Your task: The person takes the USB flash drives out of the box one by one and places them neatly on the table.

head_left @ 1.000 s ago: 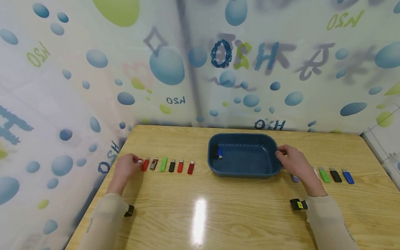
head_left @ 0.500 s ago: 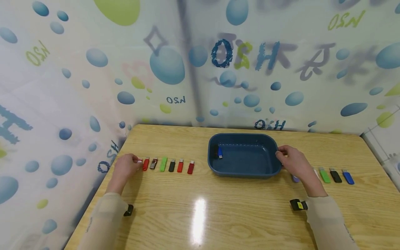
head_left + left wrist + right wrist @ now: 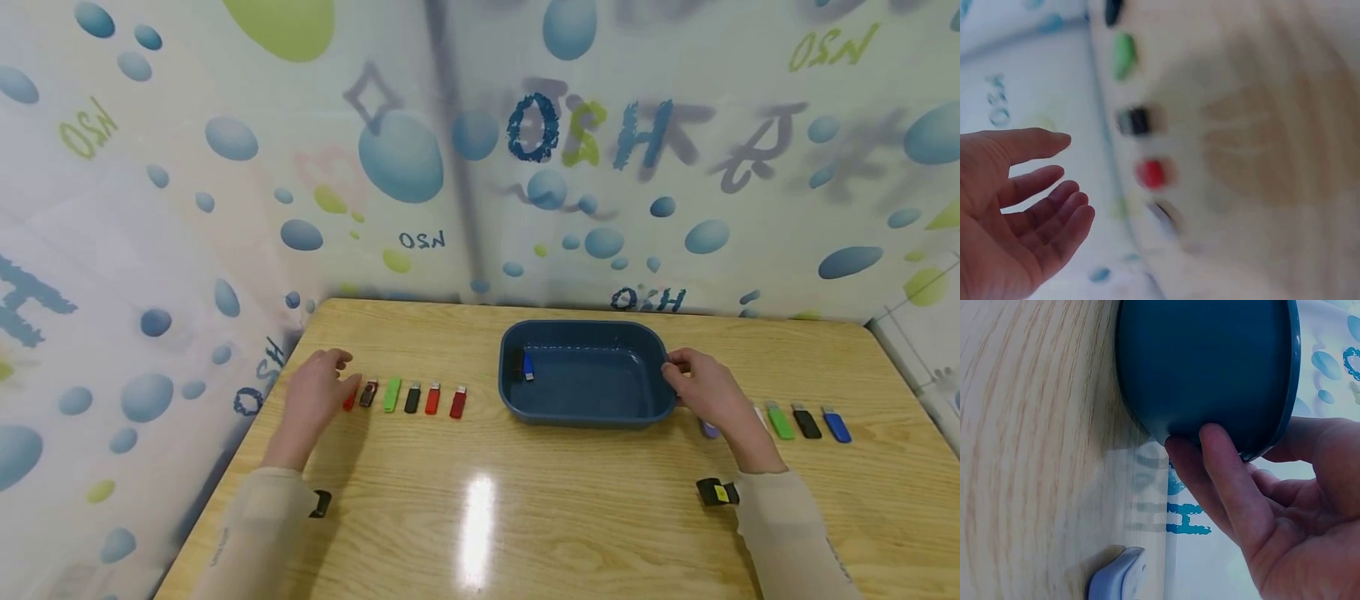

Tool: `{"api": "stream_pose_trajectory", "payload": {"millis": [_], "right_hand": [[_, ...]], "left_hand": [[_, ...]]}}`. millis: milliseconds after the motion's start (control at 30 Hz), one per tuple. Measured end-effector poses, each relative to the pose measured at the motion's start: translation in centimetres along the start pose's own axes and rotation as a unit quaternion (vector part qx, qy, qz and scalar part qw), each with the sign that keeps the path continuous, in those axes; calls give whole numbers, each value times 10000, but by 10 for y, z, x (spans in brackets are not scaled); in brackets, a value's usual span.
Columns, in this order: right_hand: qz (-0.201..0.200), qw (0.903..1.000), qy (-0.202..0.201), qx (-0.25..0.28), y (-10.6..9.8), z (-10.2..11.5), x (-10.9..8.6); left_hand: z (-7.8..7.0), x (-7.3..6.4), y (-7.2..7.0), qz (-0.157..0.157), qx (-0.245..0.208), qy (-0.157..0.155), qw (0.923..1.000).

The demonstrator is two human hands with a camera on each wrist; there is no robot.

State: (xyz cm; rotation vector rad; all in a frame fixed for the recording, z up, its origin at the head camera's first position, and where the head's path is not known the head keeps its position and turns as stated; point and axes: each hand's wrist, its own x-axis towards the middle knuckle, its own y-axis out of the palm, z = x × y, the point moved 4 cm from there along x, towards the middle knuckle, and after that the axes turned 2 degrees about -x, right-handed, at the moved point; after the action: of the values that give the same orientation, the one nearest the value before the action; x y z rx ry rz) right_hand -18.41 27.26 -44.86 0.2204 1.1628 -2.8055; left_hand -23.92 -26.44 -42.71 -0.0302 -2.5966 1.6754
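Note:
My left hand (image 3: 318, 392) hovers over the left end of a row of USB sticks, thumb and fingers apart and holding nothing. Beneath it, in the left wrist view, lie a blurred whitish stick (image 3: 1163, 220) and a red USB stick (image 3: 1152, 174). To its right are a silver-and-dark USB stick (image 3: 368, 392) and a green one (image 3: 392, 394). My right hand (image 3: 705, 387) grips the right rim of a dark blue plastic bin (image 3: 588, 418), its fingers against the outer wall in the right wrist view. Inside the bin, at the left, sit a blue USB stick (image 3: 528, 367) and a black one (image 3: 517, 364).
Further along the left row are a black (image 3: 412, 397), a red (image 3: 432, 398) and a dark red USB stick (image 3: 458, 402). Right of the bin, a purple stick (image 3: 708, 429) is partly hidden by my right arm; green (image 3: 780, 422), black (image 3: 807, 422) and blue (image 3: 836, 425) ones follow.
My left hand has let go of the whitish stick at the row's left end, lifted and shifted slightly right, its fingers spreading. The right hand and the bin stay put.

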Motion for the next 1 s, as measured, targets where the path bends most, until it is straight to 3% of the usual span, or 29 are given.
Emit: {"api": "stream_pose_trajectory", "payload": {"millis": [333, 600, 800, 1000], "right_hand": [[-7, 10000, 16, -4, -2, 2, -1], [-7, 10000, 22, -46, -1, 3, 0], [-21, 10000, 39, -56, -1, 1, 0], [-13, 10000, 8, -29, 0, 0, 1]], "left_hand": [[-88, 0, 2, -165, -393, 1329, 9902], [-141, 6, 14, -139, -333, 2081, 9774], [-179, 13, 32, 243, 22, 2985, 9541], [-207, 14, 50, 1079, 290, 3572, 9273]]}}
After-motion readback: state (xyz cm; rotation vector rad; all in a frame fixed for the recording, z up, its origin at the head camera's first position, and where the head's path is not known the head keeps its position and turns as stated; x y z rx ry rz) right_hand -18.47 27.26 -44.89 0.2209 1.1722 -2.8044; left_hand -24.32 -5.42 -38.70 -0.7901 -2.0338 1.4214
